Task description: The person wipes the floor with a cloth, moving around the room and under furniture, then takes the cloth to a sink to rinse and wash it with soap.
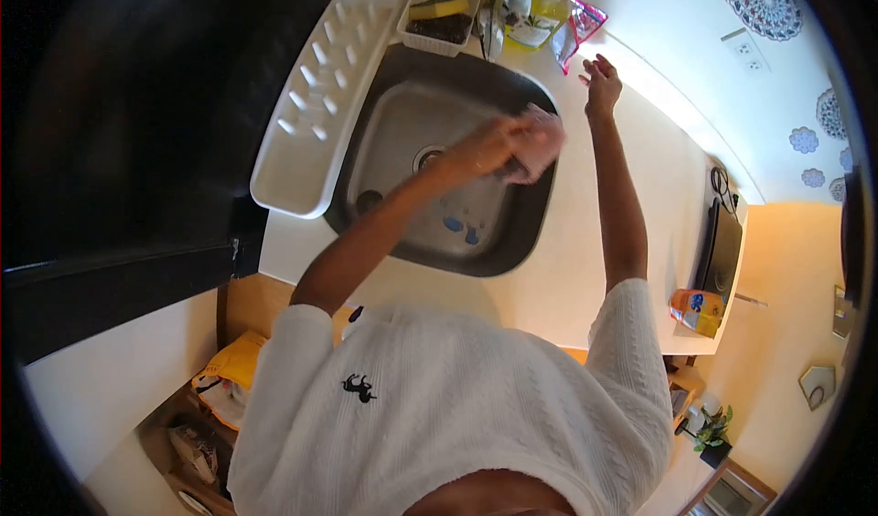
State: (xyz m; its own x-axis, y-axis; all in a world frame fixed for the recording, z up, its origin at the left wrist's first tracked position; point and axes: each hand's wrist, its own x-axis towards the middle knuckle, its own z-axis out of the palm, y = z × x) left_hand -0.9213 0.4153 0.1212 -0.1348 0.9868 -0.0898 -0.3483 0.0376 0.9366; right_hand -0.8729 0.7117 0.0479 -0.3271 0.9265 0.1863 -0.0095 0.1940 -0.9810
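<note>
My left hand (498, 145) is closed on a pink cloth (541, 141) and presses it against the right rim of the steel sink (512, 252). My right hand (601, 84) lies flat on the white countertop (594, 241) beyond the sink, fingers spread, holding nothing. It is just short of a pink packet (578, 24). Two small blue objects (462, 231) lie in the sink basin near the drain (427, 157).
A white drying rack (315, 104) lies left of the sink. A white basket with a yellow sponge (441, 11) and bottles (517, 8) stand behind it. A black stovetop (718, 241) and an orange box (697, 310) are at the counter's right end.
</note>
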